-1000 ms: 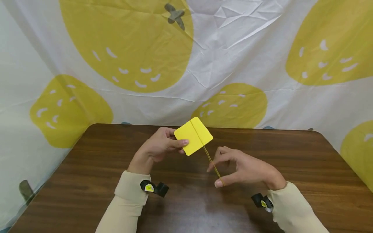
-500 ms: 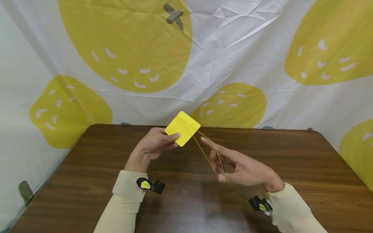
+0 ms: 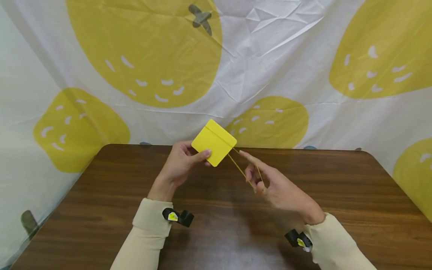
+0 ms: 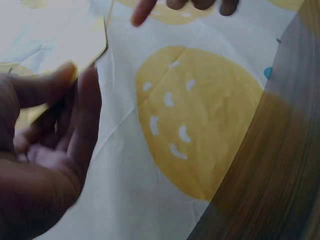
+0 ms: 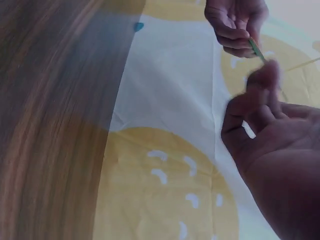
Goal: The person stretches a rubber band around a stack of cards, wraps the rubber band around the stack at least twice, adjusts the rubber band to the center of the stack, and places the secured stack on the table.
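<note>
My left hand (image 3: 179, 163) pinches a thin, square yellow card (image 3: 214, 141) with rounded corners, thumb on its near face. The card is tilted, one corner up, above the table's far edge. Across the card runs a thin yellow rubber band (image 3: 240, 170), stretched from it to my right hand (image 3: 283, 191). There the band loops over the index finger and the thumb side, the other fingers curled. In the right wrist view the card (image 5: 256, 49) shows nearly edge-on. The left wrist view shows the card (image 4: 80, 47) overexposed, its lower part hidden by the left fingers.
Beneath both hands is a dark wooden table (image 3: 216, 232) with rounded far corners. A white cloth (image 3: 182, 123) printed with large yellow fruit hangs behind it. Each wrist wears a black strapped camera, the left one (image 3: 179, 216) and the right one (image 3: 298, 240).
The two band strands, first close together, have spread as the right index finger extended through the loop. The right hand has risen towards the card. The card moved left, then rose slightly.
</note>
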Action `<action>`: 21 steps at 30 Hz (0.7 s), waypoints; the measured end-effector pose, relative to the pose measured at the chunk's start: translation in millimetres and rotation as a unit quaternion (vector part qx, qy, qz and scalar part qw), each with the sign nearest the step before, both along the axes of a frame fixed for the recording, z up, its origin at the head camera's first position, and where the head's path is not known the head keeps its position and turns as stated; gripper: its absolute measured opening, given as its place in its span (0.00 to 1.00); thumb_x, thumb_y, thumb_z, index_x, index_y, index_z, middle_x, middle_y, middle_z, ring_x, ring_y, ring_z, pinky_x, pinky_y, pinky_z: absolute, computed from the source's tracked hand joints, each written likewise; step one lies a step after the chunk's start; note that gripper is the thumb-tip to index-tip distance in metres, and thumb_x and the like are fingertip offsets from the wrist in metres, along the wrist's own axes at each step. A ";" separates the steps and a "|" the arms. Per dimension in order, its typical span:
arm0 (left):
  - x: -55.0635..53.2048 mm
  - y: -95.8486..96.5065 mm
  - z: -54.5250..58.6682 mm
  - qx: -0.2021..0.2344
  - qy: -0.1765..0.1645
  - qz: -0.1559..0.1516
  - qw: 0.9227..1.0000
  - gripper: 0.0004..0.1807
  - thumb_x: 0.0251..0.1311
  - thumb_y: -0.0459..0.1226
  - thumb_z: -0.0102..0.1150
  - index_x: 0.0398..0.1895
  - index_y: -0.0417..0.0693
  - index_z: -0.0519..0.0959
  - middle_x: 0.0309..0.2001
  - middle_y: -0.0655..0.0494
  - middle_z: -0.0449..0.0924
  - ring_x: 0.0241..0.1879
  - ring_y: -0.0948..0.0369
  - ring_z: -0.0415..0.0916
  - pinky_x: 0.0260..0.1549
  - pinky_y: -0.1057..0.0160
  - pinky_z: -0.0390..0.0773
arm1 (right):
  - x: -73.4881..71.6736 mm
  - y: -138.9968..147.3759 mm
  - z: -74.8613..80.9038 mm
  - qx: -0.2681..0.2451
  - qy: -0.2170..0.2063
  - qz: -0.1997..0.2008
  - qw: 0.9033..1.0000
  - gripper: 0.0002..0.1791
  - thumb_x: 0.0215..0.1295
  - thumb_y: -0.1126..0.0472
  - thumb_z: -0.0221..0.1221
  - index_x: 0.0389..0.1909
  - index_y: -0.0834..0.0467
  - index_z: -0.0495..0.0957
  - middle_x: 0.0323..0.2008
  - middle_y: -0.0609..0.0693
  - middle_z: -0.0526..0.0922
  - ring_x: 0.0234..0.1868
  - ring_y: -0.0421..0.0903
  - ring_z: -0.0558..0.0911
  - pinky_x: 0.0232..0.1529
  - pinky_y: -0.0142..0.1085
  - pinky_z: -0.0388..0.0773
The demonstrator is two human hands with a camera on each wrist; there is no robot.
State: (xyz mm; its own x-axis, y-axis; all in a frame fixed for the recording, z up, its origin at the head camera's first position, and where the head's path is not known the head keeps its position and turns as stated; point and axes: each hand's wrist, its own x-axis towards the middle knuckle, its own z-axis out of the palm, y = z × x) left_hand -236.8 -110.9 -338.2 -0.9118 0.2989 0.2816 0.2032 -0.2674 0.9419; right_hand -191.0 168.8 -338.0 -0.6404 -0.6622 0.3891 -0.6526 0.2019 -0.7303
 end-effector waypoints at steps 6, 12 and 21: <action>5.2 -2.1 4.3 -0.095 0.114 -0.056 0.987 0.11 0.59 0.22 0.67 0.44 0.23 0.81 0.35 0.44 0.85 0.30 0.53 0.82 0.32 0.57 0.85 | -6.6 5.0 -2.4 -0.074 -0.004 -0.035 0.997 0.42 0.69 0.31 0.49 0.59 0.66 0.79 0.31 0.50 0.69 0.28 0.42 0.69 0.26 0.34 0.69; 17.4 5.1 18.2 -0.283 0.228 -0.051 0.930 0.05 0.58 0.28 0.71 0.34 0.37 0.83 0.29 0.54 0.82 0.26 0.61 0.74 0.31 0.64 0.78 | -7.1 1.1 -2.4 -0.079 -0.006 -0.082 0.993 0.26 0.75 0.44 0.54 0.34 0.63 0.84 0.26 0.49 0.70 0.32 0.44 0.74 0.34 0.33 0.73; 34.0 25.0 31.5 -0.434 0.401 -0.020 0.806 0.14 0.56 0.29 0.73 0.28 0.43 0.73 0.24 0.58 0.72 0.24 0.65 0.67 0.27 0.70 0.72 | -2.9 -5.8 1.1 -0.059 -0.048 -0.178 0.981 0.25 0.78 0.58 0.55 0.15 0.54 0.71 0.21 0.49 0.66 0.22 0.44 0.64 0.26 0.34 0.63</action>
State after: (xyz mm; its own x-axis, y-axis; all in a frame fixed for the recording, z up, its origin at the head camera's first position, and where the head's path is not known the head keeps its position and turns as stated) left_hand -202.8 -85.9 -306.8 -0.5254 0.7259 0.4439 0.8476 0.4009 0.3477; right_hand -193.8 163.0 -336.9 -0.8604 -0.3441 0.3758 -0.4827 0.3142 -0.8175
